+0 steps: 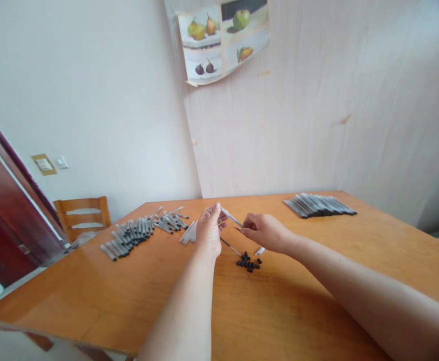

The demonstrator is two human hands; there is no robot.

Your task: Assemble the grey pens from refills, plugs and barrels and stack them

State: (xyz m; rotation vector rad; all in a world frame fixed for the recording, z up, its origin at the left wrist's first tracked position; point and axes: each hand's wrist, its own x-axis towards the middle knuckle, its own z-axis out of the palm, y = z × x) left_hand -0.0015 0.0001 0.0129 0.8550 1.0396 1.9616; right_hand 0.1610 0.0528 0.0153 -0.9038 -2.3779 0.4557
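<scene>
Above the middle of the table, my left hand (209, 229) is closed around one end of a slim, pale pen (233, 218). The fingers of my right hand (265, 231) pinch the pen's other end, and a small thin tip pokes out below them. Just under my hands lies a thin refill (230, 245) with a dark part and a pale part. A small heap of black pen plugs (248, 262) sits in front of it. Partly hidden behind my left hand are several white pen barrels (188, 233). A few short white pieces (260, 250) lie below my right hand.
Many grey pens with black ends (133, 234) are spread over the left side of the wooden table (272, 311). At the back right lies a neat row of pens (320, 205). A wooden chair (82, 216) stands beyond the left edge, and a wall rises behind.
</scene>
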